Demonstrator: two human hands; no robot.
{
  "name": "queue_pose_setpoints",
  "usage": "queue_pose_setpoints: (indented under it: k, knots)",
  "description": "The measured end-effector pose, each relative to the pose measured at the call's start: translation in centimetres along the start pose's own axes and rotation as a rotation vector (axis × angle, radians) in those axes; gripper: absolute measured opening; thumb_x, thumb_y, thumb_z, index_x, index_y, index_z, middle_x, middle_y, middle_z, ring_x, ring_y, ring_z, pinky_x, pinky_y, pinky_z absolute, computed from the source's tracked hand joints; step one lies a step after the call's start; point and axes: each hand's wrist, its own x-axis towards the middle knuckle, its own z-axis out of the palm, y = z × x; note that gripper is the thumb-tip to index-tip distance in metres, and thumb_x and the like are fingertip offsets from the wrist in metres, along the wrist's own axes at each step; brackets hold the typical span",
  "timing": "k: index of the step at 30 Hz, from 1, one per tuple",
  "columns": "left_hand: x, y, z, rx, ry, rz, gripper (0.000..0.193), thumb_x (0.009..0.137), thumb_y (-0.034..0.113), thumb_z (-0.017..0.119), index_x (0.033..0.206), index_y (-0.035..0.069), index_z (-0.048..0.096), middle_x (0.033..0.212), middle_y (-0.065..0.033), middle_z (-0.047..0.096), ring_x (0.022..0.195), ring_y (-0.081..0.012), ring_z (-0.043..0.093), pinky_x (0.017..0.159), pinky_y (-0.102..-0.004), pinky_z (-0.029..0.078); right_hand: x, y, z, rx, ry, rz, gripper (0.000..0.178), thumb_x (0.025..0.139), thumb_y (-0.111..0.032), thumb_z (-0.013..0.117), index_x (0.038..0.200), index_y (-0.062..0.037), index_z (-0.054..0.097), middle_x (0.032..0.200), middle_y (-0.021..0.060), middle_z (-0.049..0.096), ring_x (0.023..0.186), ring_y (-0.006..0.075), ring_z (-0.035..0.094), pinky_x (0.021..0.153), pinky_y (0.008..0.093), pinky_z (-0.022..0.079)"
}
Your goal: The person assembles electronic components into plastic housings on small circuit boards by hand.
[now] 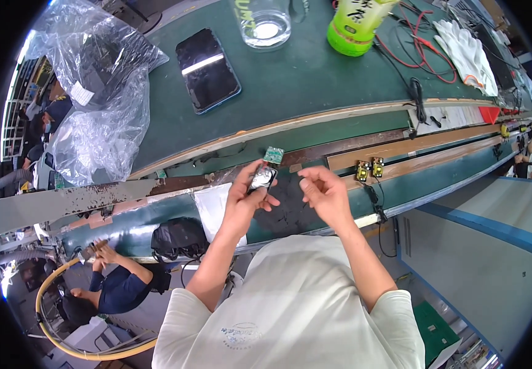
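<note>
Benchtop (pixel 155 132) bears one phone (pixel 208 71), left fingers (pixel 255 196) one device (pixel 263 177).

Green bench (pixel 303 80) with phone (pixel 209 80), cup (pixel 266 31), bottle (pixel 353 37), gloves (pixel 464 52)

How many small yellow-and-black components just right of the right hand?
2: the left component and the right component, side by side, to the right of the right hand. None there looks hidden.
</note>
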Motion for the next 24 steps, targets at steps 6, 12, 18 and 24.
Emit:
queue_pose_setpoints:
  k: [6,12,18,24]
  knots:
    - [-0.9,1.4,4.0,0.174,-0.202,0.007,0.041,0.105,0.010,0.057,0.145,0.006,0.049,0.111,-0.0137,0.071,0.077,-0.0173,0.073,0.054,-0.0230,0.051,-2.0,-2.7,1.8,-0.264,0.105,-0.444,0.015,0.097,-0.004,0.068,0.111,-0.0021,0.073,0.093,0.0061,0.063,0.071,0.0116,0.061,0.056,0.0235,0.047]
    - [-2.3,3.2,5.7,0.245,-0.403,-0.084,0.029,0.107,0.013,0.056,0.134,0.004,0.055,0.103,-0.0104,0.073,0.074,-0.0135,0.073,0.048,-0.0202,0.048,0.4,-1.7,-4.6,-0.472,0.152,-0.687,0.016,0.097,-0.014,0.070,0.106,-0.0017,0.074,0.093,0.0070,0.066,0.072,0.0170,0.063,0.058,0.0260,0.047]
    - [-1.9,1.4,5.4,0.288,-0.226,0.024,0.025,0.105,0.010,0.057,0.130,0.003,0.059,0.094,-0.0072,0.071,0.071,-0.0096,0.070,0.046,-0.0196,0.046,-2.2,-0.2,-4.4,-0.124,-0.170,-0.083,0.027,0.103,-0.030,0.064,0.101,-0.0030,0.070,0.089,0.0037,0.065,0.070,0.0136,0.060,0.061,0.0268,0.046]
    - [-1.3,-2.0,4.3,0.461,-0.108,0.271,0.023,0.100,0.006,0.065,0.123,0.002,0.063,0.104,-0.0104,0.074,0.074,-0.0170,0.074,0.057,-0.0263,0.056,-4.1,-2.0,-3.6,0.244,-0.348,0.369,0.036,0.106,-0.041,0.056,0.101,-0.0072,0.066,0.080,0.0023,0.066,0.062,0.0110,0.058,0.050,0.0244,0.039]
